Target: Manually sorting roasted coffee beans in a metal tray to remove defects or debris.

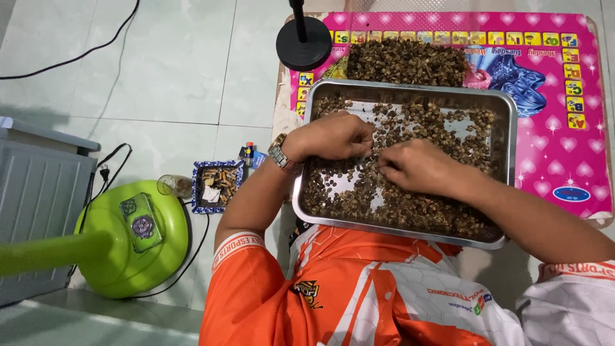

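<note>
A rectangular metal tray [510, 138] rests on my lap and the edge of a low pink table [580, 157]. It holds many small brown dried seeds or buds [416, 205] spread in a thin layer. My left hand [333, 136], with a wristwatch [278, 154], lies curled on the seeds at the tray's upper left. My right hand [416, 166] rests fingers-down in the tray's middle, its fingertips meeting the left hand's. Whether either hand pinches a seed is hidden.
A heap of the same brown bits [407, 62] lies on the pink table behind the tray. A black round stand base [303, 43] sits at the table's corner. On the tiled floor: a green fan base [131, 240], a small blue tray of butts [216, 184], cables, a grey box [38, 218].
</note>
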